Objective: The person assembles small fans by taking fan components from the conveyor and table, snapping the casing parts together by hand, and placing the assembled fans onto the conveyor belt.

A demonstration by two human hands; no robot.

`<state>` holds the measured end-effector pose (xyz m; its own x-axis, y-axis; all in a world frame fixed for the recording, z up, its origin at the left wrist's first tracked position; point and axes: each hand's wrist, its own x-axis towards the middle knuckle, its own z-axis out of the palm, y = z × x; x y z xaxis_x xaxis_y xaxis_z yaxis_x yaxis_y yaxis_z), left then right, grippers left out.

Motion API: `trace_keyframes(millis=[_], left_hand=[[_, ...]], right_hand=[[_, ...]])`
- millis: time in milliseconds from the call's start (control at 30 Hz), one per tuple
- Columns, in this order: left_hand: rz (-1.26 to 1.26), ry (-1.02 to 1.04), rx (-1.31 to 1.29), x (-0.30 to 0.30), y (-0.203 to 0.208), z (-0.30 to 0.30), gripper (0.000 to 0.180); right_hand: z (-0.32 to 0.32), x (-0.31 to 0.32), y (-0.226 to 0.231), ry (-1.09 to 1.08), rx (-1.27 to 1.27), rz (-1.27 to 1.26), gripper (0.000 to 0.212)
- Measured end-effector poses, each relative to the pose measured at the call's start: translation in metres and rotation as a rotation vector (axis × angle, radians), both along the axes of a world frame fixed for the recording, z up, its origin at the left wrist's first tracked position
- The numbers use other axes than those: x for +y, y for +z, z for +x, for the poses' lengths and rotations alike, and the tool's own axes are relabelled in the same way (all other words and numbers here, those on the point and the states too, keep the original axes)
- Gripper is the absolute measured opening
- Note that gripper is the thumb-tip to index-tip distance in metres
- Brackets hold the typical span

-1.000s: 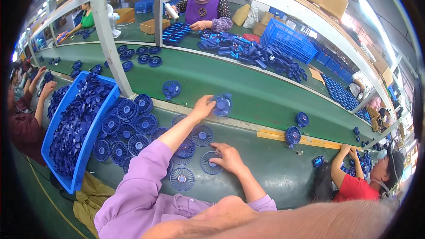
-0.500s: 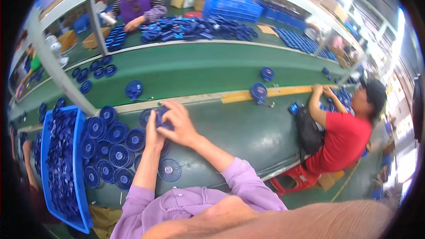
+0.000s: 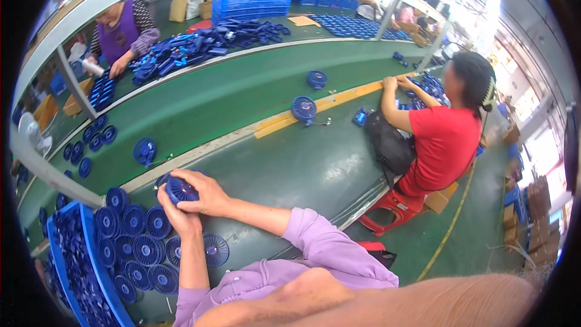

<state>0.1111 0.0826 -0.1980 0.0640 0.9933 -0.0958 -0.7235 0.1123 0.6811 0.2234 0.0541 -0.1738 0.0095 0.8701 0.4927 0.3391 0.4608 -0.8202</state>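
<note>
Both hands are raised over the near green worktop around a round dark blue fan head (image 3: 181,189) with a ribbed grille. My right hand (image 3: 209,194) curls over its top and right side, thumb underneath. From below and the left, my left hand (image 3: 180,218) grips it; some of its fingers are hidden behind the fan head. Another round blue part shows partly behind the fingers. Just below my hands lie several round blue fan grilles (image 3: 146,249), bunched together on the worktop. One single grille (image 3: 216,249) lies right of my left forearm.
A blue crate (image 3: 97,266) full of small dark blue parts stands at left. Beyond a pale ledge runs a green conveyor (image 3: 236,94) bearing fan units (image 3: 145,151). A co-worker in red (image 3: 445,139) sits at right on a red stool (image 3: 390,209); another in purple works across.
The view has swung right, shifting the scene left. My hands have closed more tightly round the fan head, which now shows more plainly between them.
</note>
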Motion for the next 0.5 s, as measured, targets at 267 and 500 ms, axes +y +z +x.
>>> trace_keyframes(millis=[267, 500], left_hand=[[0.216, 0.101, 0.298, -0.01, 0.031, 0.017, 0.023], [0.341, 0.146, 0.585, 0.011, 0.014, 0.015, 0.029]], right_hand=[[-0.006, 0.01, -0.013, 0.028, 0.064, 0.129, 0.071], [0.007, 0.016, 0.001, 0.141, 0.237, 0.0, 0.057]])
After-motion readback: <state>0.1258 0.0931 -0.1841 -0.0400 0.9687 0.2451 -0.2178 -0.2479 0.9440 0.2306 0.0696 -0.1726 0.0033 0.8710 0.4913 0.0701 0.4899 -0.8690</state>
